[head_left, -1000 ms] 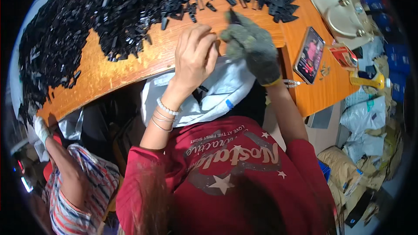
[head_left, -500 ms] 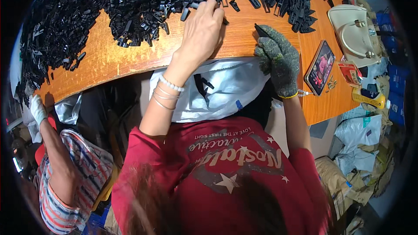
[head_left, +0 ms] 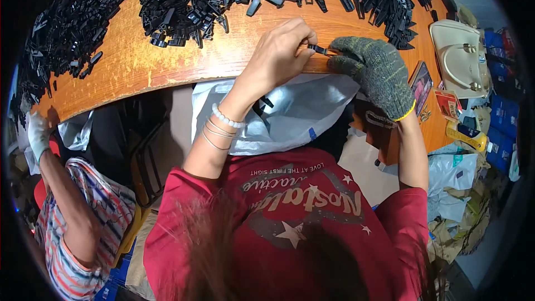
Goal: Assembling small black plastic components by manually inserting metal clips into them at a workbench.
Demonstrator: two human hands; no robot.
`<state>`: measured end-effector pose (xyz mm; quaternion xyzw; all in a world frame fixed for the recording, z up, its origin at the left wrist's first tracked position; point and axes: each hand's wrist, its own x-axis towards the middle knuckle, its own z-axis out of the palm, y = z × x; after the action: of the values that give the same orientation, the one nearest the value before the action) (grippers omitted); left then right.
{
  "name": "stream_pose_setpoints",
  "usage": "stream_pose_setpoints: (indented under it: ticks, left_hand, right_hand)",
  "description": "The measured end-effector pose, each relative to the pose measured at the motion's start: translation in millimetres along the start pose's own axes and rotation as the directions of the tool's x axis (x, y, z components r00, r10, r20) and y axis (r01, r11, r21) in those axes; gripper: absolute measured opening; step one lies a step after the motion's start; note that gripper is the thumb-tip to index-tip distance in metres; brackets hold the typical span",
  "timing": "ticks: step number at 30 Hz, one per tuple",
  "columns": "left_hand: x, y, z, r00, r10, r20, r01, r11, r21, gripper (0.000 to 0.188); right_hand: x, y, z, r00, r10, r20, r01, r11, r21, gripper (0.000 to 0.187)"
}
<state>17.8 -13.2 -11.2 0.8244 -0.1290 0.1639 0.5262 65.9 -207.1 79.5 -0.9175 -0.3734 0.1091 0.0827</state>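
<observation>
– Left hand up at the near side of the tabletop, bare, thumb and finger pinched on a small black plastic clip!
– And the right hand?
– Grey knit glove, yellow cuff, fingers curled right at the clip's far end. Whether they're clamped on anything, I can't tell from this angle.
– So where exactly is that clip?
– Between the two hands, above the tabletop's near edge. Beyond it, a heap of black plastic pieces spreads wide; below, a white sack sits open with dark bits inside.
– And beside the glove, a phone, near a cream handbag!
</observation>
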Motion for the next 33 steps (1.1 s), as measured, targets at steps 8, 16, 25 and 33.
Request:
stream_pose_setpoints:
  ticks: [8,16,25,33]
  left_hand:
    - [-3.0,0.4,-0.2,0.999,-0.039,-0.009,0.038,0.996,-0.079,0.015]
    - [-0.7,1.8,3.8,0.999,0.042,-0.014,-0.041,0.998,0.052,0.021]
    - [-4.5,12.4,-9.4,0.990,-0.129,0.052,0.131,0.990,-0.047,0.021]
    - [-1.6,8.1,-0.3,0.993,-0.115,0.033,0.117,0.989,-0.094,0.019]
  right_hand:
    - [12.0,-5.9,-15.5,0.997,-0.049,0.052,0.051,0.998,-0.032,0.028]
    - [20.5,-13.6,-21.0,0.985,-0.006,0.170,0.021,0.996,-0.090,0.027]
    - [29.4,-7.4,4.9,0.947,-0.319,-0.045,0.312,0.943,-0.112,0.015]
    - [26.6,-12.7,3.3,0.953,-0.302,-0.027,0.286,0.924,-0.252,0.014]
